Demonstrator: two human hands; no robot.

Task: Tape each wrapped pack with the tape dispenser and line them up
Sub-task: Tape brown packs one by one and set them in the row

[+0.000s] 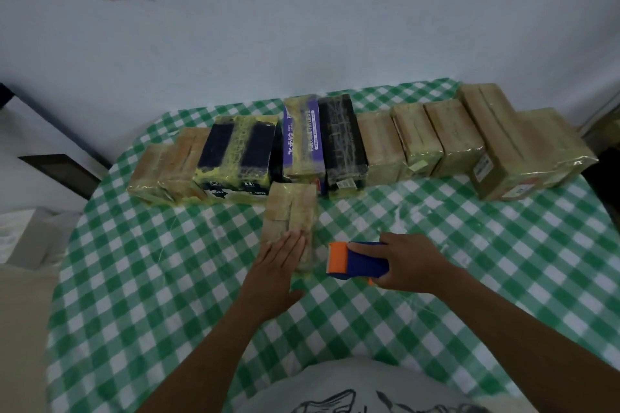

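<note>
Green-checked cloth covers the table (134, 278), with the wrapped packs (379, 144) lined along its far side. The purple pack (302, 141) bears unreadable Asian print, and the black pack (235, 157) seemingly reads "READY". Nearer, the left hand (275, 275) lies flat on a loose pack (290, 211). Just beside it, the right hand (412, 261) grips the blue-orange tape dispenser (355, 260).

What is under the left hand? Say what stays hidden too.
The left hand lies flat on the near end of a tan wrapped pack, on the green checked tablecloth. The pack's surface beneath it is covered; tape there cannot be seen.
</note>
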